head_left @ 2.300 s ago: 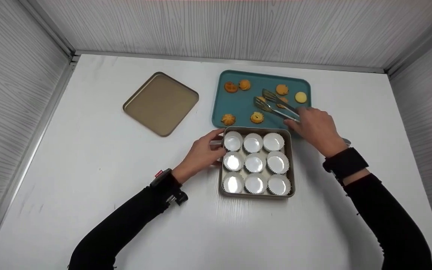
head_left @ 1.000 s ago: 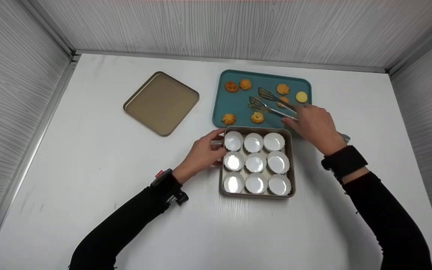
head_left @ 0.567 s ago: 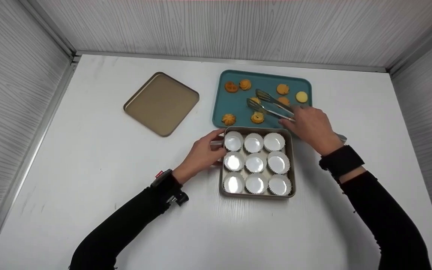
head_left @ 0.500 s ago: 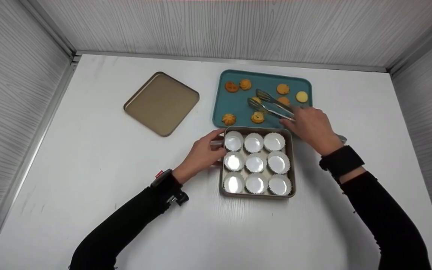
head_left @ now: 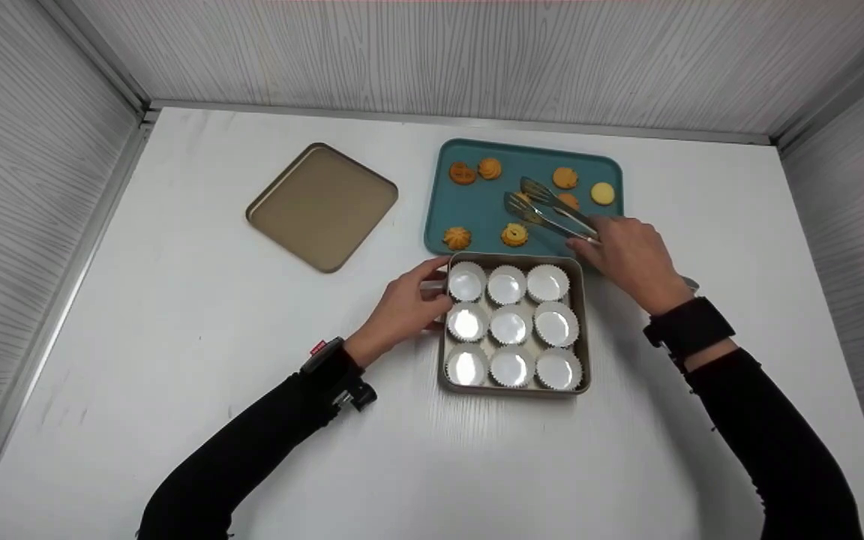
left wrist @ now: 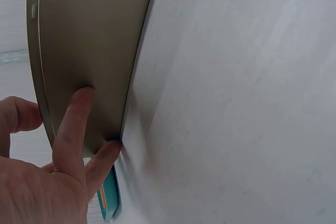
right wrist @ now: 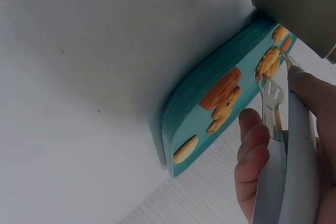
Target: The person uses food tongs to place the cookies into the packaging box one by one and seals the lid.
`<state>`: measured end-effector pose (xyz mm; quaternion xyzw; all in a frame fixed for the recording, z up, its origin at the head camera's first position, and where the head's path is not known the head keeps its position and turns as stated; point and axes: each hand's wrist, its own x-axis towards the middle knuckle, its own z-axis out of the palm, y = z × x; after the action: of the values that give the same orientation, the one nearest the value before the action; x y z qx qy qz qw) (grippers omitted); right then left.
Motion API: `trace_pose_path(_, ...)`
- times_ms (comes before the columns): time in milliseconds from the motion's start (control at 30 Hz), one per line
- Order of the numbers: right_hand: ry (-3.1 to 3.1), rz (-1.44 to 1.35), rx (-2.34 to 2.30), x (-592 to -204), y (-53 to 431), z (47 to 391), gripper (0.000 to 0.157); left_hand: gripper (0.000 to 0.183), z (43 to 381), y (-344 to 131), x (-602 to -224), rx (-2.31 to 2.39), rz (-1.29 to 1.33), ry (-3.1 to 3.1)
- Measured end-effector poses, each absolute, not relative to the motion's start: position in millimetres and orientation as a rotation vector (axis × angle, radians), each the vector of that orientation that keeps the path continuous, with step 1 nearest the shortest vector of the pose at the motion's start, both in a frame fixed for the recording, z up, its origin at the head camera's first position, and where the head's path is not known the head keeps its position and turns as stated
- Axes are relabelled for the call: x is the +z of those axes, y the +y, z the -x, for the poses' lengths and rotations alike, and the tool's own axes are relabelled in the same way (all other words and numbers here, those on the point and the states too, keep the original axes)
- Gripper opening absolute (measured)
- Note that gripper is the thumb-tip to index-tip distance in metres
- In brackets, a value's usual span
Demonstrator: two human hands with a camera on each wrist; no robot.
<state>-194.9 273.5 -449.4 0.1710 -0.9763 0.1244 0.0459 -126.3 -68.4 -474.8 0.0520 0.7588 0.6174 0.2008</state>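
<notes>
My left hand (head_left: 402, 306) rests against the left wall of a square brown baking tin (head_left: 586, 330). In the left wrist view its extended fingers (left wrist: 73, 129) touch the outer wall. Inside the tin sit rows of white fluted paper cups (head_left: 510, 328). My right hand (head_left: 631, 255) grips slotted metal tongs (head_left: 552, 217) over the teal tray (head_left: 477, 217). Their two heads stand apart around a golden cookie (head_left: 523, 199), partly hidden by them; I cannot tell whether they pinch it. The tongs' handles (right wrist: 286, 182) lie along the palm in the right wrist view.
Several other cookies lie on the teal tray, among them a piped one (head_left: 457, 238), a pale yellow round one (head_left: 602, 193) and a brown one (head_left: 463, 173). A shallow bronze square tray (head_left: 323, 206) lies at the left. Panel walls (head_left: 402, 60) bound the white table.
The tongs shifted left until about half a second ago, then back to the right, and the cookie between their heads has moved right too. The left hand and tin have stayed put.
</notes>
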Motion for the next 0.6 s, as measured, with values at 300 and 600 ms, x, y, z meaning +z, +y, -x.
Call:
trace_pose_path(300, -2.976, -0.518, 0.415, -447.6, 276.6, 191.6, 0.036, 0.069, 126.0, -68.7, -474.6, 1.735, -0.139, 2.109)
trace_pose_path(600, -2.925, -0.553, 0.533, -433.6, 280.0, 177.7, 0.034, 0.069, 125.8, -68.5, -473.5, 1.736, -0.131, 2.106)
